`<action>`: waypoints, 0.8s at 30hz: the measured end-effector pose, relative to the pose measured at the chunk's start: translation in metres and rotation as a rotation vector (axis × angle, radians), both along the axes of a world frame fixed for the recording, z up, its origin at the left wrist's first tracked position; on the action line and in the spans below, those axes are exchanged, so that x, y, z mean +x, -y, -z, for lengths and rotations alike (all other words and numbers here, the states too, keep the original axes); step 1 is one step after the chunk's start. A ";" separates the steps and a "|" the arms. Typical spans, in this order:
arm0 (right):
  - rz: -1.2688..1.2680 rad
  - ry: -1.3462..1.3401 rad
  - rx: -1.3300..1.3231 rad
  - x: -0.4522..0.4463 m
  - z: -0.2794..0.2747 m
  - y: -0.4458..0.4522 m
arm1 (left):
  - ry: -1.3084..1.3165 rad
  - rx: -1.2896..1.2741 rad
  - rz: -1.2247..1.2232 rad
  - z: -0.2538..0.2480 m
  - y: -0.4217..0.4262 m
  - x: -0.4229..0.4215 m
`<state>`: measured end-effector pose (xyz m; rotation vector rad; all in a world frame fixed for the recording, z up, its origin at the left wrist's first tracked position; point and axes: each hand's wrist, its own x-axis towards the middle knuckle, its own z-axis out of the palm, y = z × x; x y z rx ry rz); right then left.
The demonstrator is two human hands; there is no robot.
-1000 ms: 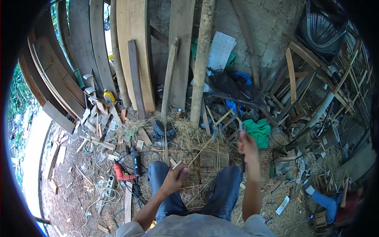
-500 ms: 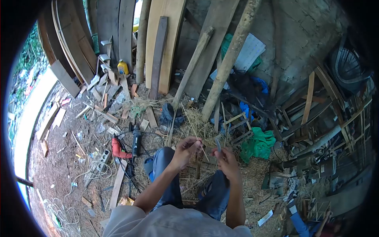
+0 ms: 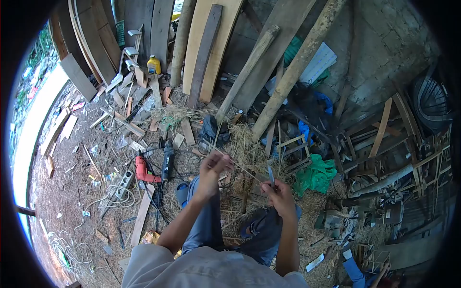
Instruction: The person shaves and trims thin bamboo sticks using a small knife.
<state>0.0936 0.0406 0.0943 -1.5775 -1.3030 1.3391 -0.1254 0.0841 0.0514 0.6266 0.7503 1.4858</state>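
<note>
My left hand [image 3: 216, 172] is closed around a thin pale strip [image 3: 246, 171], which looks like split bamboo or cane. The strip slants down to the right, its lower end reaching my right hand [image 3: 280, 196]. In that hand I grip a knife [image 3: 271, 176], its short blade pointing up and away from me. Whether the blade touches the strip I cannot tell. Both hands are over my bent knees, above a litter of straw-like shavings [image 3: 245, 139].
To the left lie a red drill [image 3: 145, 170], a dark grey power tool [image 3: 168, 161] and a power strip [image 3: 124, 185] with cords. Boards [image 3: 206, 57] and poles lean ahead. A green plastic bag [image 3: 317, 174] lies right. Another person's leg [image 3: 354, 270] shows at lower right.
My hands have moved apart, the left one up and leftward, the right one slightly down and rightward. The strip now spans the gap between them. The head view has shifted slightly.
</note>
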 end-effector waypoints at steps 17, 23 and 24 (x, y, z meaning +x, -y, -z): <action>0.130 0.008 0.134 -0.002 -0.006 -0.015 | -0.478 0.089 0.514 0.009 0.057 0.011; 0.110 -0.286 0.046 0.014 -0.015 0.006 | -0.435 0.035 0.343 0.005 0.062 0.035; 0.028 -0.252 -0.007 0.018 -0.015 0.008 | -0.439 0.036 0.341 0.001 0.063 0.037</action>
